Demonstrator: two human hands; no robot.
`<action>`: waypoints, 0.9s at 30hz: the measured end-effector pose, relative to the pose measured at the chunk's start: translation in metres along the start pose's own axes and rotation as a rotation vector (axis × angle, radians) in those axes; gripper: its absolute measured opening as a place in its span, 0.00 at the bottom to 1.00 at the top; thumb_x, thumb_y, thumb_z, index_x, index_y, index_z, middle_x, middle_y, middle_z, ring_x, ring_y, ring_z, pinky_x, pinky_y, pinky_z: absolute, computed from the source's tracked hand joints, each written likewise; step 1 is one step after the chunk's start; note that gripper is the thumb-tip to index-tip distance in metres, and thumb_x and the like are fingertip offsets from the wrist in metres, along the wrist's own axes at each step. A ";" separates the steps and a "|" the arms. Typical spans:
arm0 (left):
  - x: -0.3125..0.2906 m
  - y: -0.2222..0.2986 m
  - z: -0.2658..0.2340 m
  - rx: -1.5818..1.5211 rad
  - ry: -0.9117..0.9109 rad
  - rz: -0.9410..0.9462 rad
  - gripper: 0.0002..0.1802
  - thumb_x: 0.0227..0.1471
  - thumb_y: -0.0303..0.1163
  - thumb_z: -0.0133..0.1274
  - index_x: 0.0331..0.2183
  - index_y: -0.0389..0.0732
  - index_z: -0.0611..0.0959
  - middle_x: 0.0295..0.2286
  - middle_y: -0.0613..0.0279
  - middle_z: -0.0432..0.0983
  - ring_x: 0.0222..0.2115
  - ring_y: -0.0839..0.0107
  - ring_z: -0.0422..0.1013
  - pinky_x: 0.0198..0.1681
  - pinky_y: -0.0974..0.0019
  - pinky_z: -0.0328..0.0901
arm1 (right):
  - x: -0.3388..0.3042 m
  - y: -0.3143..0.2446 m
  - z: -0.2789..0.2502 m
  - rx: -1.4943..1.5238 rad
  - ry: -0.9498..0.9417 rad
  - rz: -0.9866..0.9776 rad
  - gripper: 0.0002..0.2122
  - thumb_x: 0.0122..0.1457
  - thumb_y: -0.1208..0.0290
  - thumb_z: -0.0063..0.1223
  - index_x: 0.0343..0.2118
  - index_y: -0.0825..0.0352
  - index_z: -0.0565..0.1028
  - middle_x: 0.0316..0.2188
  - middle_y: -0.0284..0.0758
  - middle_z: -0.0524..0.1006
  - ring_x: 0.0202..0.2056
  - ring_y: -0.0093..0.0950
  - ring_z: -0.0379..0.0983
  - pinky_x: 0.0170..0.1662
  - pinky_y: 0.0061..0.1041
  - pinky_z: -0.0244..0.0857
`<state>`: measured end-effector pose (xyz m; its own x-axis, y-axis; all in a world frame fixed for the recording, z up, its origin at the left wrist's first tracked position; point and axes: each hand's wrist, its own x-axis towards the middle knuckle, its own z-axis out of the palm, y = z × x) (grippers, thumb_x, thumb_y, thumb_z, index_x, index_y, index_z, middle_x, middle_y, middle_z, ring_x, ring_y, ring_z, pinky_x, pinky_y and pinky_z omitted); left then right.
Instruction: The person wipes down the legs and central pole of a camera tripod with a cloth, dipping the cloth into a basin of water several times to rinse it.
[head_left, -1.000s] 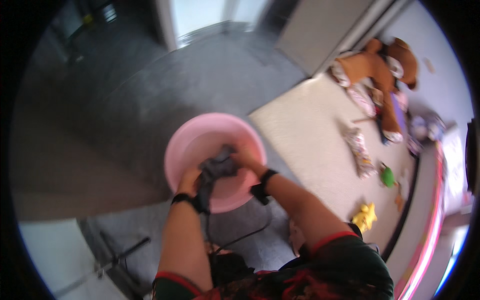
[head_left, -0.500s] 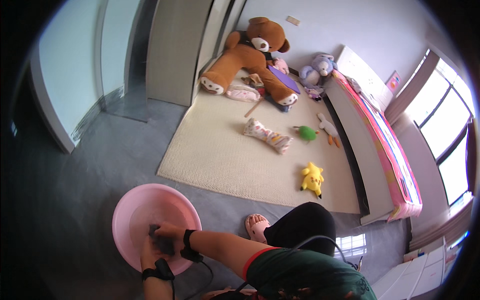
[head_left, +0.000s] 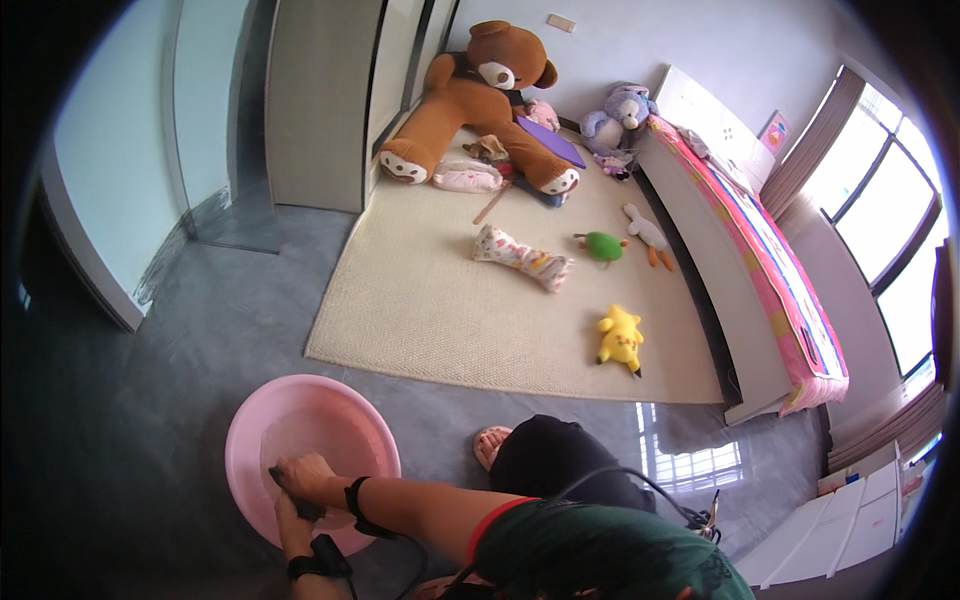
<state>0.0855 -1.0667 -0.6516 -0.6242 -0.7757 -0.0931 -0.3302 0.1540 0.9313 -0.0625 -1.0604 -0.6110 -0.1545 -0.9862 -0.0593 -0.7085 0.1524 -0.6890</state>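
A round pink basin [head_left: 300,408] stands on the grey floor at the lower left. Inside it lies a dark wet cloth [head_left: 283,481], mostly hidden under my hands. My right hand [head_left: 308,473] is closed over the cloth at the near side of the basin. My left hand [head_left: 291,520] comes up from below and grips the same cloth just beneath the right one. Both wrists wear black bands.
A cream rug [head_left: 470,300] lies beyond the basin with a yellow plush toy [head_left: 620,340], a green toy [head_left: 603,246] and a patterned bone pillow [head_left: 522,257]. A big brown teddy bear [head_left: 480,95] leans on the far wall. A bed with a pink cover [head_left: 770,250] runs along the right.
The view has swung up from the basin to take in the room. The basin has slid to the lower left of the picture; both hands stay on the cloth in it.
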 end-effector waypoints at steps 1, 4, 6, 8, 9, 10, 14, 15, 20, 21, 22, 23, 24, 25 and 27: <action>0.008 0.005 0.011 -0.006 -0.022 0.007 0.17 0.57 0.37 0.45 0.43 0.35 0.75 0.37 0.58 0.74 0.37 0.68 0.72 0.42 0.65 0.67 | 0.002 0.022 -0.004 -0.091 -0.045 0.050 0.11 0.56 0.68 0.43 0.39 0.63 0.74 0.26 0.47 0.77 0.30 0.43 0.75 0.33 0.42 0.68; 0.010 -0.006 -0.021 -1.027 0.347 -0.465 0.15 0.48 0.28 0.54 0.38 0.29 0.77 0.36 0.53 0.74 0.32 0.66 0.72 0.35 0.65 0.69 | 0.002 0.034 0.001 -0.121 -0.065 0.207 0.11 0.56 0.68 0.44 0.40 0.63 0.74 0.32 0.44 0.77 0.34 0.41 0.76 0.36 0.40 0.70; 0.014 -0.056 -0.018 -0.858 0.336 -0.497 0.14 0.50 0.31 0.52 0.38 0.33 0.78 0.35 0.57 0.74 0.33 0.67 0.72 0.36 0.63 0.69 | -0.001 0.052 0.002 -0.207 -0.011 0.327 0.12 0.55 0.70 0.46 0.42 0.64 0.72 0.39 0.43 0.75 0.39 0.42 0.75 0.40 0.39 0.69; 0.005 -0.151 -0.118 -0.530 0.428 -0.588 0.12 0.50 0.30 0.49 0.39 0.38 0.78 0.34 0.60 0.75 0.33 0.65 0.72 0.39 0.58 0.69 | 0.025 -0.017 -0.003 -0.271 0.092 0.132 0.12 0.55 0.70 0.47 0.43 0.64 0.71 0.39 0.43 0.75 0.39 0.43 0.75 0.41 0.40 0.69; 0.004 -0.160 -0.095 -0.539 0.404 -0.622 0.12 0.50 0.30 0.49 0.39 0.38 0.78 0.34 0.60 0.75 0.33 0.65 0.72 0.39 0.58 0.69 | 0.016 0.003 0.004 -0.409 0.148 0.106 0.13 0.54 0.70 0.48 0.43 0.65 0.70 0.40 0.43 0.75 0.38 0.44 0.75 0.42 0.41 0.68; 0.004 -0.155 -0.059 -0.570 0.391 -0.627 0.13 0.50 0.29 0.48 0.40 0.39 0.78 0.35 0.59 0.75 0.34 0.63 0.72 0.39 0.56 0.69 | 0.006 0.034 0.008 -0.421 0.121 0.155 0.13 0.54 0.70 0.48 0.43 0.65 0.70 0.40 0.43 0.75 0.38 0.44 0.75 0.42 0.41 0.68; 0.015 -0.110 -0.023 -0.547 0.270 -0.686 0.15 0.49 0.28 0.47 0.42 0.40 0.77 0.38 0.57 0.76 0.36 0.59 0.73 0.42 0.54 0.68 | -0.002 0.091 0.019 -0.188 0.039 0.284 0.16 0.52 0.71 0.49 0.45 0.65 0.69 0.40 0.44 0.73 0.43 0.41 0.71 0.44 0.42 0.66; 0.019 -0.093 -0.014 -0.547 0.257 -0.691 0.15 0.49 0.28 0.47 0.42 0.40 0.77 0.38 0.57 0.76 0.36 0.59 0.73 0.42 0.54 0.68 | -0.006 0.102 0.024 -0.155 -0.122 0.353 0.15 0.51 0.72 0.49 0.44 0.65 0.71 0.41 0.44 0.73 0.43 0.41 0.70 0.44 0.41 0.66; -0.008 -0.103 -0.084 -0.637 0.291 -0.868 0.22 0.50 0.38 0.52 0.46 0.38 0.73 0.37 0.55 0.73 0.37 0.57 0.71 0.39 0.52 0.66 | 0.013 0.039 0.023 -0.116 -0.112 0.245 0.11 0.50 0.72 0.47 0.36 0.66 0.77 0.38 0.46 0.75 0.40 0.41 0.73 0.42 0.39 0.67; 0.000 -0.091 -0.054 -0.639 0.239 -0.887 0.22 0.50 0.38 0.52 0.46 0.38 0.73 0.37 0.55 0.73 0.37 0.57 0.71 0.39 0.52 0.66 | 0.000 0.064 0.021 -0.237 0.171 0.232 0.10 0.50 0.71 0.47 0.33 0.66 0.79 0.38 0.46 0.76 0.39 0.42 0.74 0.42 0.39 0.67; -0.002 -0.076 -0.024 -0.813 0.228 -0.801 0.21 0.50 0.40 0.50 0.45 0.39 0.75 0.38 0.57 0.74 0.39 0.58 0.71 0.40 0.51 0.66 | -0.003 0.087 0.032 -0.006 -0.021 0.276 0.12 0.49 0.70 0.48 0.34 0.67 0.78 0.38 0.46 0.76 0.41 0.43 0.72 0.44 0.39 0.65; 0.007 -0.042 0.011 -0.995 0.202 -0.703 0.21 0.51 0.42 0.49 0.44 0.40 0.76 0.40 0.58 0.75 0.41 0.59 0.72 0.42 0.49 0.67 | -0.009 0.116 0.037 0.219 -0.183 0.372 0.13 0.49 0.68 0.49 0.35 0.68 0.78 0.39 0.46 0.77 0.42 0.44 0.71 0.46 0.39 0.64; 0.008 -0.016 0.008 -0.986 0.209 -0.693 0.21 0.51 0.42 0.49 0.44 0.40 0.76 0.40 0.58 0.75 0.41 0.59 0.72 0.42 0.49 0.67 | -0.005 0.099 0.034 0.544 -0.270 0.243 0.14 0.48 0.67 0.49 0.36 0.68 0.77 0.39 0.46 0.76 0.42 0.46 0.70 0.47 0.39 0.62; 0.006 0.005 -0.008 -0.930 0.209 -0.737 0.21 0.53 0.43 0.46 0.45 0.40 0.75 0.41 0.58 0.74 0.43 0.61 0.70 0.43 0.48 0.66 | -0.003 0.062 0.032 0.869 -0.325 0.210 0.15 0.48 0.66 0.49 0.37 0.67 0.77 0.37 0.47 0.76 0.42 0.47 0.70 0.47 0.38 0.62; 0.000 0.029 -0.026 -0.872 0.217 -0.786 0.21 0.56 0.43 0.44 0.45 0.40 0.75 0.42 0.58 0.73 0.44 0.64 0.69 0.44 0.49 0.65 | -0.003 0.003 0.022 1.181 -0.406 0.180 0.15 0.47 0.65 0.49 0.37 0.67 0.77 0.36 0.48 0.75 0.41 0.49 0.69 0.47 0.38 0.62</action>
<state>0.0944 -1.0779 -0.6150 -0.3059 -0.5720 -0.7611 0.0762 -0.8116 0.5793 -0.0492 -1.0588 -0.6288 0.1864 -0.9381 -0.2920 0.3790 0.3429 -0.8596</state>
